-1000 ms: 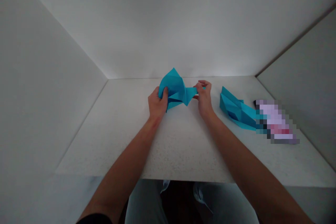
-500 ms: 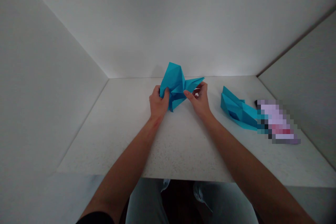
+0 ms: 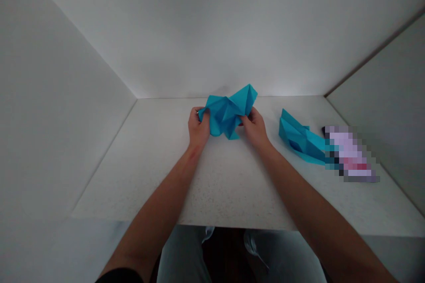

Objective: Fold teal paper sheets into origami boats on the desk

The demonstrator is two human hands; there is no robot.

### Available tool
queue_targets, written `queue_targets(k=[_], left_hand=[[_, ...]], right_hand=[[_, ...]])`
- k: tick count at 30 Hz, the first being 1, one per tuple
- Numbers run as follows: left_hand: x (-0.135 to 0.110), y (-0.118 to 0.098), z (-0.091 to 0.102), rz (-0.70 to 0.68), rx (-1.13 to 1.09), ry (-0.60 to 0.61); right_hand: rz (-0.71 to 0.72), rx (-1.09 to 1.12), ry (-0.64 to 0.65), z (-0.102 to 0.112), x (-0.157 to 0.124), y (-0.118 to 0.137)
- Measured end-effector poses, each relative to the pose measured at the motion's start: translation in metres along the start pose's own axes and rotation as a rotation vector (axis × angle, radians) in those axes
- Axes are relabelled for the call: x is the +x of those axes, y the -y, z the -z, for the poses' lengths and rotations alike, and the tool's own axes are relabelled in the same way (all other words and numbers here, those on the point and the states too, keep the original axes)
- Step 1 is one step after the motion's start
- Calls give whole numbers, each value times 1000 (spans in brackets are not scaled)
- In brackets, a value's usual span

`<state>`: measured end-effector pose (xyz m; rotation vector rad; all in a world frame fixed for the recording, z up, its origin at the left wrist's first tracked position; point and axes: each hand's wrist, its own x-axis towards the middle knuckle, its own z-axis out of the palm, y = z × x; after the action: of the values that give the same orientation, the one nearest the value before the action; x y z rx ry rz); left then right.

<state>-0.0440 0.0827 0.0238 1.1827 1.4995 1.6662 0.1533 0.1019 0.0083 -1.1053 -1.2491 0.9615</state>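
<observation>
A creased sheet of blue origami paper [image 3: 226, 112] is held between my two hands, above the back part of the white table. My left hand [image 3: 199, 127] grips its left side, thumb in front and the other fingers largely hidden behind. On the right side, my right hand [image 3: 255, 129] pinches the paper below a raised, pointed corner. Many folds cross the sheet, which is partly spread out with uneven edges. Beyond my right hand lies a second folded blue paper piece [image 3: 302, 139], boat-like in shape, touched by neither hand.
The white speckled table [image 3: 142, 177] meets a pale wall at the back and has walls on both sides. At the right lies a blurred-out flat object [image 3: 353, 152], pinkish with a dark edge, beside the second paper piece. My legs [image 3: 186, 256] show below the front edge.
The held paper has been turned and opened out; its tall peak on the left is gone and a raised corner now stands at the right. Both hands stay in nearly the same place.
</observation>
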Motion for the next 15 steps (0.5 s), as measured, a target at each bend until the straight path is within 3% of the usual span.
queue_targets(k=[7, 15], left_hand=[[15, 23, 1, 148, -128, -29], [13, 24, 0, 167, -176, 24]], right_hand=[[-83, 166, 22, 1, 5, 2], [-30, 190, -85, 2, 8, -3]])
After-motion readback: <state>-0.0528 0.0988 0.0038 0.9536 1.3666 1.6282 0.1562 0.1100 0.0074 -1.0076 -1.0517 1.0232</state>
